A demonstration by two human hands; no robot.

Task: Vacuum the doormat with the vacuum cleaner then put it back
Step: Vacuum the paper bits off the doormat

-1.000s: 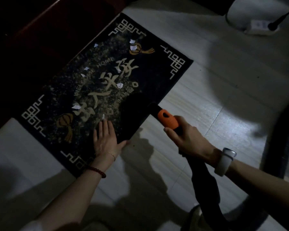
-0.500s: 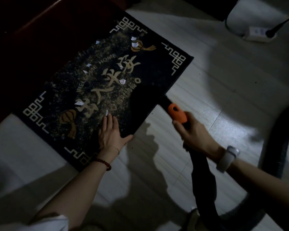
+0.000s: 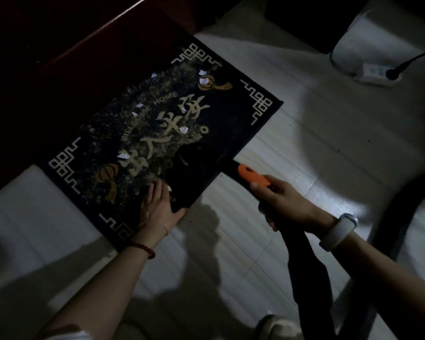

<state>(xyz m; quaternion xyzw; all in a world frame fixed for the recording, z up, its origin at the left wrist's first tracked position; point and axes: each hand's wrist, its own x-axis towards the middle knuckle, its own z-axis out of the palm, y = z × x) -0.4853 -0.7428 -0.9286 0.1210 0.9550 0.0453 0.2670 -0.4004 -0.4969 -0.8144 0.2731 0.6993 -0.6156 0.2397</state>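
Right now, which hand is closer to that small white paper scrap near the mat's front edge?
Left. The left hand lies flat on the doormat, its fingertips right beside the scrap. The right hand is off the mat, gripping the vacuum handle.

Vacuum nozzle pushed further onto doormat, closer to left hand.

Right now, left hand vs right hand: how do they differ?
The left hand lies flat, fingers straight, pressing the dark patterned doormat; the right hand curls round the black vacuum wand with orange grip. Left wrist has a red bead bracelet; right a white wristband. Both are bare.
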